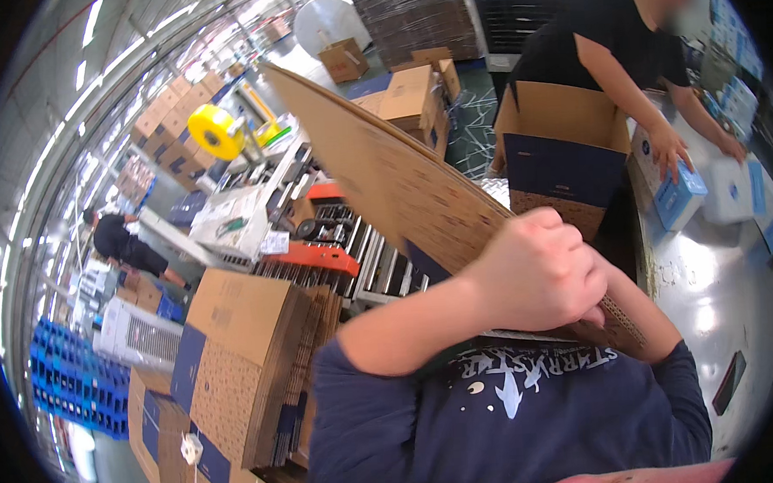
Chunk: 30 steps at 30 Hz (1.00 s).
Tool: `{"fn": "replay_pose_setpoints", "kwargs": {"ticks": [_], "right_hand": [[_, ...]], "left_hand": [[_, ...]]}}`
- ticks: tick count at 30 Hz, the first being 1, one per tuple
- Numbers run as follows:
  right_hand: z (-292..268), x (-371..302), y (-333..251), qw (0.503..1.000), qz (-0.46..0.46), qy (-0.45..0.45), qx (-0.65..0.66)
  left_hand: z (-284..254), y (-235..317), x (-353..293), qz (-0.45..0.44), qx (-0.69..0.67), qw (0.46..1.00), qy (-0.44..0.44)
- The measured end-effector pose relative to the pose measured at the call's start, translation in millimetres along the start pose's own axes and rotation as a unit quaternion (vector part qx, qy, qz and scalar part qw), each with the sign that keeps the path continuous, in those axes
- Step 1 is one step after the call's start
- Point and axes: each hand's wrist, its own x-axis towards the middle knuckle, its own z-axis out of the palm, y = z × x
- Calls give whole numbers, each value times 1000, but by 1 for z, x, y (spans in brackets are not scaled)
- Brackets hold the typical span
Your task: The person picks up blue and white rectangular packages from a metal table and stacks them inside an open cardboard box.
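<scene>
A tall flat-folded cardboard box (410,188), brown with a dark blue patch, slants from my chest up to the far left. My left hand (541,268) is closed over its near edge, knuckles up. Behind it, my right forearm (642,311) reaches up toward the same edge. My right hand is hidden behind my left hand and the cardboard, so its fingers do not show. Just beyond my hands stands an opened box (566,166), brown and dark blue, its top flaps up.
Stacked flat boxes (244,354) stand at my left, beside a roller conveyor (388,263) with a yellow tape roll (215,132). A co-worker (608,50) handles a blue-and-white pack (681,198) on the metal table (691,300) at right. A dark flat object (729,383) lies there.
</scene>
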Motion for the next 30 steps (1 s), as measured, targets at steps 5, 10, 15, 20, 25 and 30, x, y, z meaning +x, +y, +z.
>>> {"fn": "replay_pose_setpoints", "kwargs": {"ticks": [5,10,15,20,25,30], "right_hand": [[-16,1,55,980,-58,57,-183],[21,1,-6,992,64,8,-110],[7,27,-39,977,166,64,-117],[-4,37,-92,918,136,210,-306],[-59,69,-102,708,2,522,-475],[-52,94,16,465,96,219,-853]], "left_hand": [[91,-24,-58,-35,-125,991,-23],[64,-158,-121,-361,88,929,-13],[89,-229,-226,-556,-114,797,209],[84,-236,-234,-548,-308,751,204],[52,-236,-208,-415,-392,819,-50],[111,-187,-189,-254,-178,809,-500]]}}
